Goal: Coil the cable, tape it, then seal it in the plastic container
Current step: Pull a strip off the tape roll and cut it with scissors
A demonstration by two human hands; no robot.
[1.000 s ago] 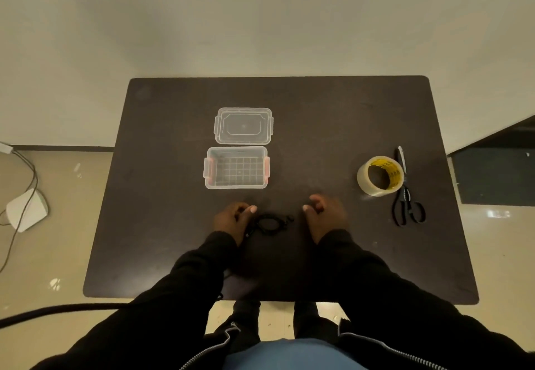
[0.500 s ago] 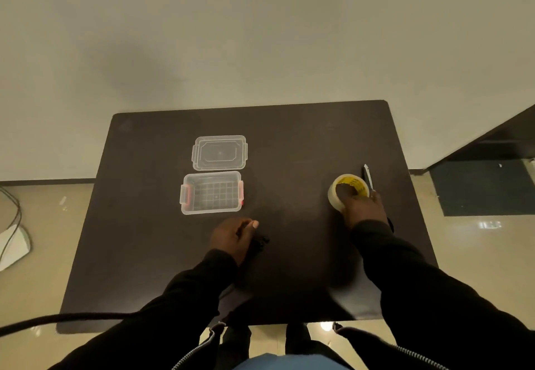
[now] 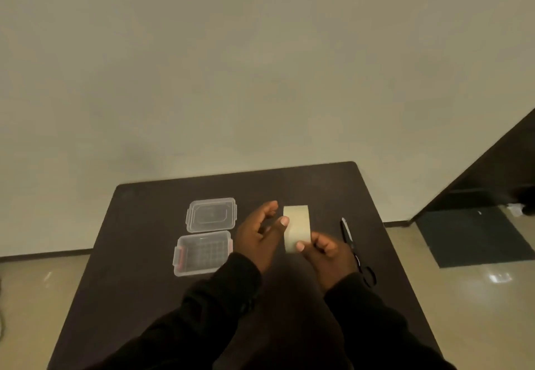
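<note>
My right hand point(image 3: 327, 256) holds the roll of clear tape point(image 3: 296, 229) upright on its edge above the middle of the dark table point(image 3: 139, 282). My left hand point(image 3: 260, 235) is beside the roll with fingers spread, its thumb tip touching the roll's left side. The clear plastic container point(image 3: 202, 252) with red clips lies to the left, and its clear lid point(image 3: 211, 214) lies just behind it. The coiled cable is not visible; my arms cover the table near me.
Black scissors point(image 3: 354, 249) lie on the table to the right of my right hand. A pale wall rises behind the table. A dark mat point(image 3: 474, 236) lies on the floor at the right.
My right hand picked the tape roll up from the right side and carried it to the middle. My left hand left the cable and rose to the roll. The camera tilted up.
</note>
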